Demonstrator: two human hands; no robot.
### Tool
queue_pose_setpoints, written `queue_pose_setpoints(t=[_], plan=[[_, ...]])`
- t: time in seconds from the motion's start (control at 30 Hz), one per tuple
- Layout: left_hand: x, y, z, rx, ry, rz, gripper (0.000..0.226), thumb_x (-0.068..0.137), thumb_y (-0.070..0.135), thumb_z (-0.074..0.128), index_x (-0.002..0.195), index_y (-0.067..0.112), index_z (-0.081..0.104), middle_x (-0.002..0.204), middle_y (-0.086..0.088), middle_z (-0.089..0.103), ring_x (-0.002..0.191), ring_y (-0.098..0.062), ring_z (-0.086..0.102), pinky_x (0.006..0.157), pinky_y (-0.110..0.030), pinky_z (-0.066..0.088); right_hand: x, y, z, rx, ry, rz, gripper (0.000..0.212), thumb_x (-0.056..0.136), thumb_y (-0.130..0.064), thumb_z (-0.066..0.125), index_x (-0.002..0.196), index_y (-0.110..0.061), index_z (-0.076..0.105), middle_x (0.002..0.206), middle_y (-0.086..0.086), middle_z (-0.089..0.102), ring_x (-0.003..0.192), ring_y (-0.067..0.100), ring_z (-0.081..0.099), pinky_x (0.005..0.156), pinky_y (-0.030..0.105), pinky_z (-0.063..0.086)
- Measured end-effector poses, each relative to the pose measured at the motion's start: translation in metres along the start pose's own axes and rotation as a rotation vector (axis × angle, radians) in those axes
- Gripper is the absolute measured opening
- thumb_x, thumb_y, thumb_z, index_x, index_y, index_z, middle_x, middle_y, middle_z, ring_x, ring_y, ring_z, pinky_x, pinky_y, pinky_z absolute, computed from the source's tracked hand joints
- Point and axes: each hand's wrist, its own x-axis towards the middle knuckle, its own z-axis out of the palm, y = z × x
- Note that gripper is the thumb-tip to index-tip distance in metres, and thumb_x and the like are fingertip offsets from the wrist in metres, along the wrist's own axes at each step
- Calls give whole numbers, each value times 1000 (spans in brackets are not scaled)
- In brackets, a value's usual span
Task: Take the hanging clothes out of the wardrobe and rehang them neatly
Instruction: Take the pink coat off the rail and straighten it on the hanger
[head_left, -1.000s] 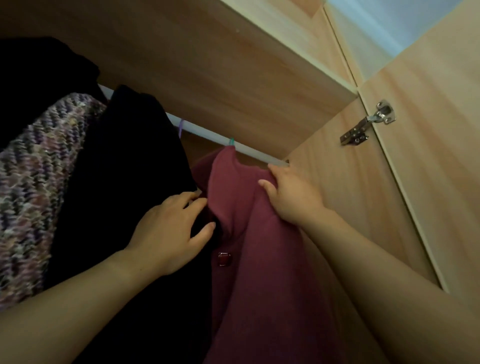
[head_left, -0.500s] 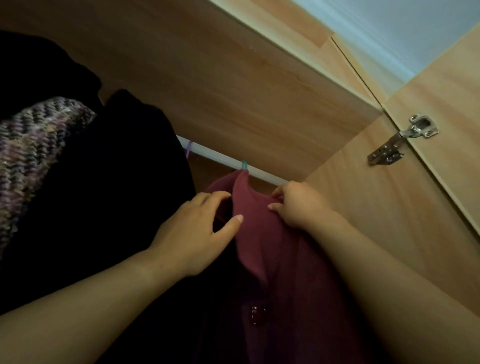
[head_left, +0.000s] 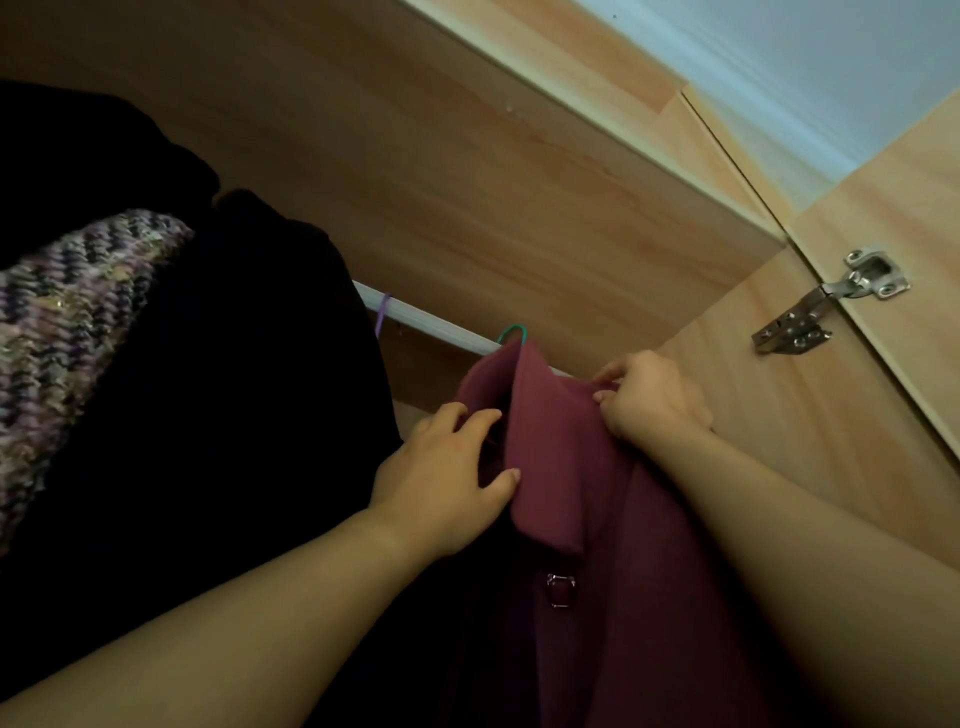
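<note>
Nearest, at 7 o'clock: a bare forearm is extending up into the wardrobe. Its left hand (head_left: 441, 478) is gripping the front lapel of the maroon coat (head_left: 597, 519), with the thumb lying across the lapel's outer face and the fingers curling in behind its edge.

At 5 o'clock the other forearm is running up alongside the wooden side panel (head_left: 779, 405). The right hand (head_left: 649, 400) is pinching the coat's shoulder cloth just under the rail, fingers tightly curled. Both hands are holding the same garment, one on either side of its collar.

The coat is hanging from centre down toward 5 o'clock, with the collar standing up between the hands. A shiny square button (head_left: 560, 590) is sitting just below the lapel tip, toward 6 o'clock.

A black garment (head_left: 234, 415) is hanging at 9 o'clock, pressing against the left wrist. Beyond it, a purple-and-grey tweed garment (head_left: 67, 322) is filling the 9 o'clock edge.

Farther in, just above centre, a green hanger hook (head_left: 514, 332) is showing over the collar at the pale rail (head_left: 431, 325). A purple hook (head_left: 383, 312) is sitting on the rail toward 10 o'clock, beside the black garment.

A wooden shelf underside (head_left: 415, 156) is spanning 11 to 1 o'clock. At 2 o'clock a steel hinge (head_left: 831, 301) is joining the side panel to the open door (head_left: 909, 208).
</note>
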Motion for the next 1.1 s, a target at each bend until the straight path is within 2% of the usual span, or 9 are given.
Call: queue_pose_setpoints(t=[0.17, 0.33, 0.43, 0.5, 0.57, 0.7, 0.8, 0.93, 1.1], plan=[[13, 10, 0, -2, 20, -36, 69, 84, 55, 53, 143, 35, 23, 149, 2, 25, 135, -20, 28, 98, -39, 44, -1, 16, -8, 18, 30, 1, 20, 84, -25, 63, 102, -34, 68, 109, -2, 67, 102, 22, 62, 81, 31, 50], [12, 14, 0, -149, 80, -71, 63, 88, 55, 44, 144, 34, 25, 150, -2, 27, 136, -23, 28, 107, -37, 33, -19, 37, -20, 102, 66, -7, 18, 84, -29, 64, 98, -39, 69, 98, -10, 67, 96, 18, 62, 81, 32, 51], [15, 14, -13, -318, 131, -130, 54, 91, 52, 38, 141, 34, 33, 146, -4, 35, 131, -25, 37, 109, -36, 29, -41, 53, -27, 213, 64, -29, 17, 77, -32, 66, 73, -49, 64, 86, -14, 67, 88, 15, 63, 81, 34, 51], [12, 13, -20, -386, 144, -121, 48, 92, 48, 38, 138, 35, 40, 143, -4, 39, 129, -21, 40, 108, -30, 29, -56, 63, -31, 268, 61, -32, 23, 77, -29, 68, 67, -49, 61, 82, -12, 67, 82, 13, 62, 77, 29, 50], [8, 14, -27, -397, 127, -72, 44, 94, 45, 39, 136, 33, 43, 141, -3, 43, 130, -15, 39, 105, -24, 28, -74, 70, -38, 349, 20, -44, 24, 80, -18, 69, 76, -41, 65, 74, -11, 63, 74, 10, 58, 67, 22, 43], [-5, 16, -34, -449, 38, -74, 41, 95, 43, 42, 134, 32, 46, 135, 0, 46, 119, -9, 44, 93, -19, 29, -113, 84, -53, 382, -35, -38, 37, 78, -14, 73, 64, -45, 60, 69, -12, 64, 70, 14, 61, 67, 26, 47], [-25, 17, -32, -580, -47, -84, 37, 92, 46, 46, 127, 35, 51, 129, 4, 51, 121, -6, 45, 100, -22, 33, -145, 92, -60, 351, -116, -16, 35, 77, -23, 74, 64, -54, 63, 74, -6, 70, 71, 16, 65, 72, 36, 54], [-64, 30, -21, -804, -189, -88, 52, 80, 61, 56, 124, 35, 53, 129, 2, 52, 118, -7, 49, 104, -25, 37, -196, 94, -70, 375, -208, -41, 23, 79, -24, 73, 73, -46, 66, 65, -10, 68, 54, 2, 57, 54, 18, 45], [-134, 24, -5, -561, -453, -111, 70, 77, 74, 45, 139, 43, 31, 136, 11, 43, 124, -7, 43, 105, -28, 34, -255, 100, -82, 493, -250, -17, 22, 80, -17, 72, 83, -38, 70, 46, -20, 57, 39, -2, 47, 41, 10, 32]])
